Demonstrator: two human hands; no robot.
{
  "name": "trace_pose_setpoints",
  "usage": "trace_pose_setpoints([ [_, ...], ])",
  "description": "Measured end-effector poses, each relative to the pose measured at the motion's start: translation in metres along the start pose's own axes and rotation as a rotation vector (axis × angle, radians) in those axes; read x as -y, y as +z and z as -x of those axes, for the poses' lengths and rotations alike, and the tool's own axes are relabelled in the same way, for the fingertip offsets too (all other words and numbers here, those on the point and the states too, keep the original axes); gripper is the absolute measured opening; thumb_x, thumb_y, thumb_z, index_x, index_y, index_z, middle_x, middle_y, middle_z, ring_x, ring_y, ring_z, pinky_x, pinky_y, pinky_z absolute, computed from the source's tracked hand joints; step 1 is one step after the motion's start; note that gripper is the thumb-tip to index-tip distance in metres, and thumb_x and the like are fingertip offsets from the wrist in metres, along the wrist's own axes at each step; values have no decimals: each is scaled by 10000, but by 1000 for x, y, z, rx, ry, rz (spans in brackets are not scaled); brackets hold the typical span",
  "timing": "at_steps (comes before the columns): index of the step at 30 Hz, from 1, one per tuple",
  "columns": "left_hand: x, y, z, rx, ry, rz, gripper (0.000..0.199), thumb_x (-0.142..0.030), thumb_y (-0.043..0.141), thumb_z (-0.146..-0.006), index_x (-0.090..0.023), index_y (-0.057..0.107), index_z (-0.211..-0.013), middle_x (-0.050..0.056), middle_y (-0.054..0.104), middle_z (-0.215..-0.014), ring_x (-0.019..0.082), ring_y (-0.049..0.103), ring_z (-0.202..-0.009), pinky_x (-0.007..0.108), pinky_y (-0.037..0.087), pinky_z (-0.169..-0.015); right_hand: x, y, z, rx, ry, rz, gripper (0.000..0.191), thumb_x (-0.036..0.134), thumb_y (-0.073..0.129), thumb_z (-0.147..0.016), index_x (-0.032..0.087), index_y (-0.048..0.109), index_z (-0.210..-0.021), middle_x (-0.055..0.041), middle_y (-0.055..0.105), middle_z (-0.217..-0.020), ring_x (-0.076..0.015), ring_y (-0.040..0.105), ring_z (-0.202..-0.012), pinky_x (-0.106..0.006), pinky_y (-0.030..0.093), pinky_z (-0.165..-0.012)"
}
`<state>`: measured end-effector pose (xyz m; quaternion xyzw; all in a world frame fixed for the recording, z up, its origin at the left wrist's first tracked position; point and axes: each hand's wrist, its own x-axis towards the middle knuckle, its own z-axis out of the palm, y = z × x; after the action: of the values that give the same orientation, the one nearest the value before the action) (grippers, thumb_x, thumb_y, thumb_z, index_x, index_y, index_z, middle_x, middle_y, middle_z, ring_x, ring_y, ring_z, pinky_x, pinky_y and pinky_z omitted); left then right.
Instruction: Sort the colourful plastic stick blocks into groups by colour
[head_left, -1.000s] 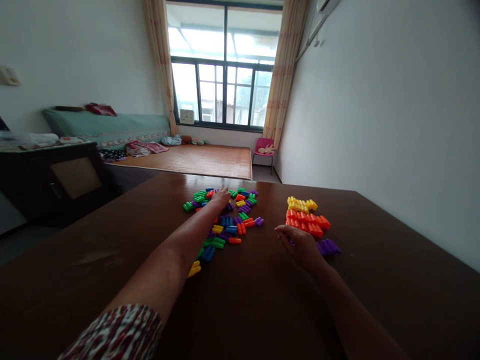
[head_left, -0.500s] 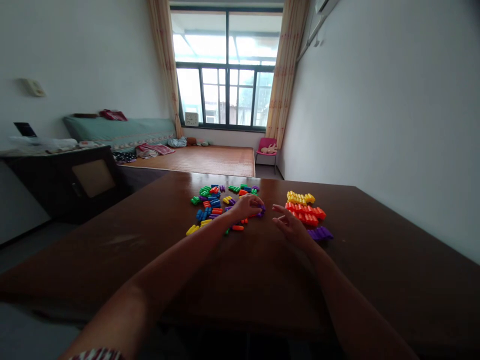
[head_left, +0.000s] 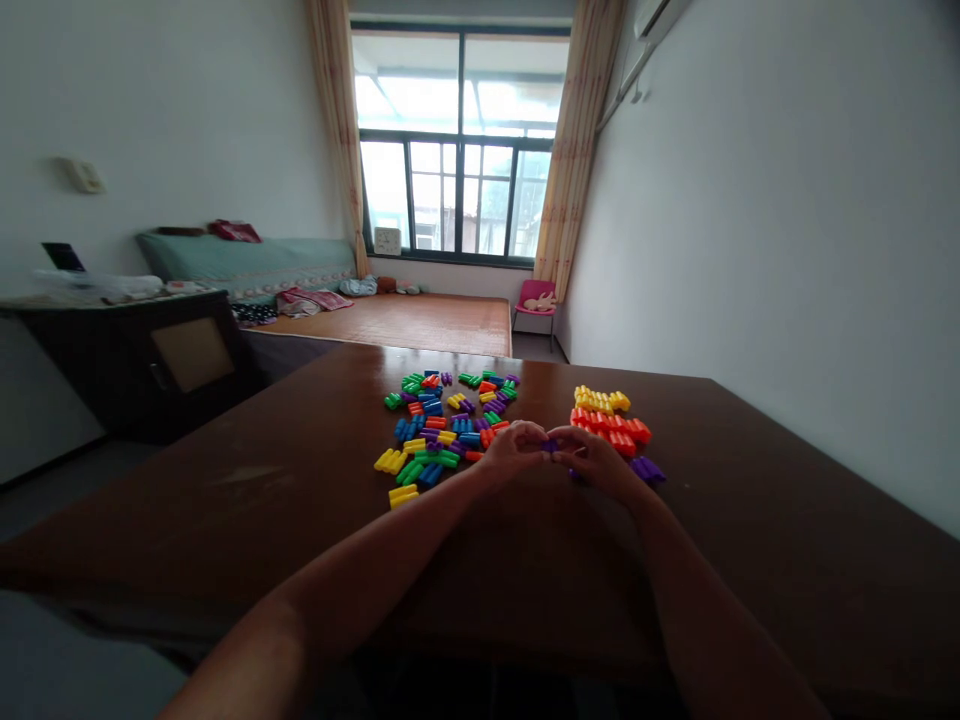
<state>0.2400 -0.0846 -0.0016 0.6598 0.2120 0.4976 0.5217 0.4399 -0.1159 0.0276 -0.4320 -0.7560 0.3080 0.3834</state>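
Fingertips [head_left: 550, 446] of both hands in a closed grip on one purple block [head_left: 551, 445], no writing legible.

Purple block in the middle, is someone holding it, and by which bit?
Yes, the left hand and right hand hold the purple block from opposite sides, with fingertips that partly hide it.

Pink chair [head_left: 534, 295] beside the bright, curtained window [head_left: 460, 145]
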Motion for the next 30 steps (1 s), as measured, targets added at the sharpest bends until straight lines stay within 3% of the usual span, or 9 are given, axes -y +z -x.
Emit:
trace_pose_setpoints([
  [5, 11, -8, 1, -93, -13, -214, 298, -238, 755, -701, -174, 660, -976, 90, 611, -1125, 191, 655, -939, 348, 544, -822, -13, -43, 10, -345, 102, 156, 432, 493, 622, -796, 203, 661, -1114, -76, 710, -1000, -219, 658, -877, -358, 528, -790],
  [7, 17, -13, 1, -120, -25, -257, 241, -226, 718, -721, -177, 664, -951, 85, 619, -1118, 179, 658, -904, 340, 547, -800, -20, -63, 17, -416, 150, 266, 411, 479, 619, -801, 208, 664, -1106, -80, 709, -1014, -221, 653, -882, -357, 518, -804],
  [12, 21, -21, 2, -124, -64, -320, 192, -234, 644, -757, -170, 664, -937, 85, 636, -1078, 172, 650, -879, 288, 533, -724, -32, -85, 29, -281, 236, 477, 341, 354, 678, -744, 210, 672, -1053, -72, 706, -1011, -220, 646, -873, -354, 504, -823],
  [16, 22, -21, 3, -110, -69, -363, 197, -233, 615, -761, -170, 660, -942, 88, 639, -1055, 177, 643, -872, 269, 516, -678, -29, -79, 29, -175, 244, 450, 382, 312, 705, -714, 209, 647, -1077, -70, 696, -1053, -224, 648, -934, -348, 499, -859],
  [21, 23, -20, 5, -106, -72, -382, 185, -225, 601, -766, -175, 657, -936, 71, 660, -966, 175, 639, -842, 277, 509, -685, -23, -66, 28, 14, 223, 445, 277, 296, 689, -726, 194, 669, -983, -43, 702, -924, -196, 648, -829, -321, 506, -800],
  [30, 19, -18, 5, -83, -91, -433, 181, -192, 606, -780, -160, 670, -946, 57, 677, -880, 180, 653, -794, 304, 521, -708, -25, -59, 25, 50, 261, 484, 284, 271, 709, -720, 199, 676, -993, -45, 696, -936, -200, 643, -849, -331, 500, -822],
])
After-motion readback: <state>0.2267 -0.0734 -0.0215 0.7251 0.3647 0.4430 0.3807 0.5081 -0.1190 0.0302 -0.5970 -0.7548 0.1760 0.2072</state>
